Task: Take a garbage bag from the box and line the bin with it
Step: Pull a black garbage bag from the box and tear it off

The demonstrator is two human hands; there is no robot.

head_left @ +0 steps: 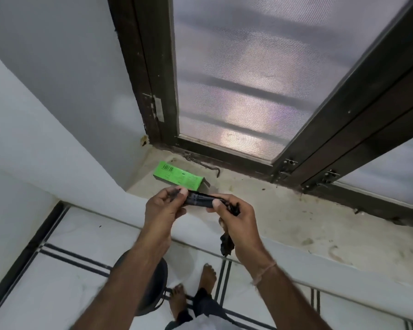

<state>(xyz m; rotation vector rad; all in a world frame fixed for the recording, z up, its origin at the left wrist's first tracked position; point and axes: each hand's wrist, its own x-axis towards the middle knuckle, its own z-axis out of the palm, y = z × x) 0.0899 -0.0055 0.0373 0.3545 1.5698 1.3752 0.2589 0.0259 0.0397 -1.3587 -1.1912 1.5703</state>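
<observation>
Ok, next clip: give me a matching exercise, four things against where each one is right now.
1 green box
2 black bag roll
3 bin
4 metal hook

a on the floor
b gripped at both ends, in the air
c flat on the sill, beside the left wall
d at the foot of the window frame

Pairs: 1-c, 2-b, 3-a, 4-d.

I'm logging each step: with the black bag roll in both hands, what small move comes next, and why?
Probably draw the right hand away to unroll one bag: the left hand pinches the black roll, and a loose end hangs below the right.
</observation>
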